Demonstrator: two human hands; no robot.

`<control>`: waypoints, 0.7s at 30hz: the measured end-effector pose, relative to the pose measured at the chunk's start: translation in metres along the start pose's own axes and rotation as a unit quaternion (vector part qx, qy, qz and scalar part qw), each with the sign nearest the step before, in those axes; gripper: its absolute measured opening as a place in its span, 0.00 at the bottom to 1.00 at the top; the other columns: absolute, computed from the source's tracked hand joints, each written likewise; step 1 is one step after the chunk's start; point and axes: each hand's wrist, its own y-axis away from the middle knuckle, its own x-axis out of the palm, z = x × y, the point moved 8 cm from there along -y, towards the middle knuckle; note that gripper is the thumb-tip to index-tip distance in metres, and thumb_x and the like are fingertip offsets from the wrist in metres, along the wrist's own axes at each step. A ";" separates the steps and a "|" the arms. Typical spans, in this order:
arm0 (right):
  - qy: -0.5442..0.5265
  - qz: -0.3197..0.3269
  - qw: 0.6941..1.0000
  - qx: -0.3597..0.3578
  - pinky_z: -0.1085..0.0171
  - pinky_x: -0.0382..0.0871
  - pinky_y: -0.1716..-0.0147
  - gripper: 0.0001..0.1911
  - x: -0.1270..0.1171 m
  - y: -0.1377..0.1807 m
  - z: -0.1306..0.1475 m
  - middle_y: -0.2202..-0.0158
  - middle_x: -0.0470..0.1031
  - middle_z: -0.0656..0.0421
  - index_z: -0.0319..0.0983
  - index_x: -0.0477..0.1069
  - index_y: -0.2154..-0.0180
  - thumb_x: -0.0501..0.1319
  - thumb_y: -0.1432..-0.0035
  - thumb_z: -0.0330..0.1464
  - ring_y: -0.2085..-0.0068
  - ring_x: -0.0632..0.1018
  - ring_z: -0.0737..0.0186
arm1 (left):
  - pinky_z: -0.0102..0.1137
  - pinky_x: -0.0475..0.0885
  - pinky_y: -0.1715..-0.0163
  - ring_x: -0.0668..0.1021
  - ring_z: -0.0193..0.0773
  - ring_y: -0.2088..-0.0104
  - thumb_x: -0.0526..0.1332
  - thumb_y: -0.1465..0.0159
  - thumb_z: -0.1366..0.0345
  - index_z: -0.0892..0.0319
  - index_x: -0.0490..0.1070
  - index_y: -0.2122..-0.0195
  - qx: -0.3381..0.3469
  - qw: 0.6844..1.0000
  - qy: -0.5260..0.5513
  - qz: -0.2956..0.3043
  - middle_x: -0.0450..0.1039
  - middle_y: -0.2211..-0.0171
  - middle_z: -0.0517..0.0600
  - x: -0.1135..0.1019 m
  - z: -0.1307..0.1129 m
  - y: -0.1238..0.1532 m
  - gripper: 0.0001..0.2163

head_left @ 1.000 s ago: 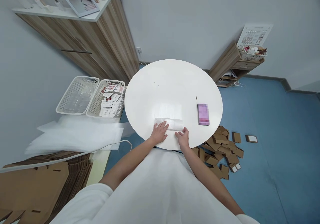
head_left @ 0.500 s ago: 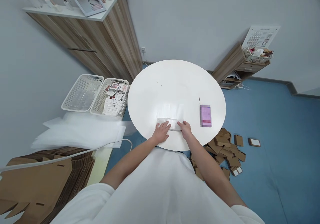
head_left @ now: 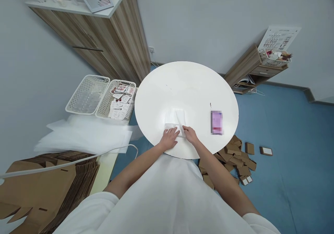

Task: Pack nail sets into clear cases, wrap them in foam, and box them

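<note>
A thin white foam sheet (head_left: 180,115) lies near the front edge of the round white table (head_left: 193,84), with its near part folded over. My left hand (head_left: 169,138) rests on the folded part, fingers spread and pressing down. At the sheet's right side, my right hand (head_left: 190,134) pinches the edge and has it folded inward at a slant. Whether anything lies inside the folds I cannot tell. To the right of my hands lies a purple item (head_left: 216,122), blurred in the picture.
Left of the table stand two white baskets, one with printed cards (head_left: 120,103). Beside them lie white foam sheets (head_left: 83,134), a white cable (head_left: 104,154) and flat cardboard (head_left: 44,192). Small brown boxes (head_left: 235,157) are heaped on the floor at right.
My right hand has moved slightly left and folded the sheet's right side inward. My left hand stays on the sheet. The view has shifted a little.
</note>
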 end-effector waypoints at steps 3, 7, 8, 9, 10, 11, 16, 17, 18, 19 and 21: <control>0.164 0.014 0.981 -0.107 0.62 0.64 0.59 0.19 0.000 0.004 0.009 0.61 0.67 0.54 0.42 0.66 0.51 0.49 0.44 0.29 0.59 0.69 0.60 | 0.44 0.51 0.49 0.58 0.49 0.44 0.57 0.45 0.60 0.53 0.53 0.43 0.000 1.000 0.010 0.000 0.51 0.40 0.54 0.000 0.002 0.000 0.28; 0.271 0.008 0.947 -0.170 0.61 0.64 0.61 0.19 0.003 0.005 0.016 0.59 0.64 0.53 0.43 0.63 0.49 0.54 0.45 0.33 0.58 0.67 0.58 | 0.45 0.51 0.49 0.59 0.48 0.45 0.56 0.45 0.59 0.54 0.54 0.44 -0.002 0.999 0.037 -0.008 0.52 0.41 0.54 -0.002 0.003 0.001 0.27; 0.283 0.005 0.944 -0.167 0.62 0.64 0.62 0.20 0.004 0.005 0.017 0.58 0.64 0.53 0.43 0.63 0.50 0.55 0.45 0.34 0.58 0.67 0.58 | 0.44 0.51 0.49 0.59 0.47 0.45 0.55 0.45 0.60 0.54 0.54 0.44 -0.006 0.999 0.047 -0.015 0.52 0.41 0.55 -0.005 0.003 0.001 0.26; 0.292 0.001 0.943 -0.159 0.62 0.64 0.63 0.20 0.006 0.005 0.017 0.58 0.64 0.53 0.43 0.63 0.50 0.55 0.46 0.34 0.58 0.68 0.58 | 0.44 0.51 0.49 0.59 0.47 0.45 0.54 0.44 0.61 0.56 0.54 0.44 -0.012 0.998 0.055 -0.026 0.53 0.41 0.55 -0.008 0.003 0.001 0.26; 0.298 -0.004 0.943 -0.146 0.63 0.64 0.65 0.20 0.008 0.005 0.018 0.58 0.64 0.53 0.43 0.63 0.50 0.55 0.46 0.34 0.59 0.68 0.57 | 0.43 0.51 0.49 0.58 0.46 0.44 0.53 0.44 0.62 0.57 0.54 0.44 -0.016 0.997 0.062 -0.039 0.53 0.42 0.56 -0.012 0.003 0.001 0.25; 0.300 -0.008 0.945 -0.131 0.63 0.63 0.66 0.19 0.010 0.005 0.018 0.58 0.64 0.53 0.43 0.62 0.50 0.54 0.46 0.33 0.59 0.68 0.57 | 0.42 0.51 0.48 0.58 0.46 0.44 0.53 0.44 0.64 0.57 0.53 0.44 -0.016 0.996 0.066 -0.051 0.53 0.42 0.56 -0.017 0.001 0.000 0.25; 0.228 -0.019 0.971 -0.070 0.64 0.63 0.65 0.23 0.017 0.006 0.011 0.57 0.64 0.52 0.42 0.59 0.48 0.52 0.47 0.30 0.59 0.69 0.58 | 0.40 0.50 0.47 0.61 0.45 0.46 0.53 0.46 0.69 0.57 0.51 0.42 0.039 0.997 0.059 -0.016 0.59 0.46 0.55 -0.023 -0.018 -0.009 0.29; 0.203 -0.014 0.976 -0.073 0.63 0.64 0.64 0.24 0.018 0.006 0.009 0.56 0.64 0.52 0.41 0.57 0.47 0.53 0.47 0.31 0.59 0.69 0.58 | 0.40 0.50 0.48 0.62 0.44 0.47 0.53 0.47 0.69 0.56 0.51 0.42 0.042 0.998 0.052 0.000 0.61 0.48 0.54 -0.021 -0.019 -0.010 0.29; 0.182 -0.005 0.980 -0.082 0.63 0.64 0.62 0.26 0.018 0.006 0.008 0.56 0.63 0.52 0.40 0.56 0.46 0.53 0.48 0.31 0.58 0.69 0.59 | 0.40 0.50 0.48 0.63 0.45 0.47 0.53 0.47 0.70 0.56 0.52 0.43 0.043 0.998 0.044 0.009 0.61 0.48 0.54 -0.019 -0.019 -0.011 0.28; 0.168 0.003 0.981 -0.096 0.62 0.64 0.59 0.27 0.018 0.007 0.006 0.56 0.63 0.53 0.40 0.55 0.45 0.53 0.49 0.31 0.58 0.68 0.59 | 0.41 0.51 0.48 0.63 0.45 0.48 0.53 0.47 0.70 0.55 0.54 0.43 0.045 0.998 0.034 0.013 0.61 0.48 0.54 -0.017 -0.019 -0.011 0.27; 0.170 0.015 0.977 -0.127 0.59 0.63 0.56 0.28 0.016 0.008 0.004 0.56 0.63 0.53 0.40 0.55 0.44 0.52 0.49 0.29 0.55 0.67 0.57 | 0.42 0.50 0.48 0.62 0.46 0.47 0.53 0.46 0.69 0.53 0.57 0.45 0.054 0.998 0.018 0.011 0.60 0.47 0.54 -0.015 -0.018 -0.012 0.25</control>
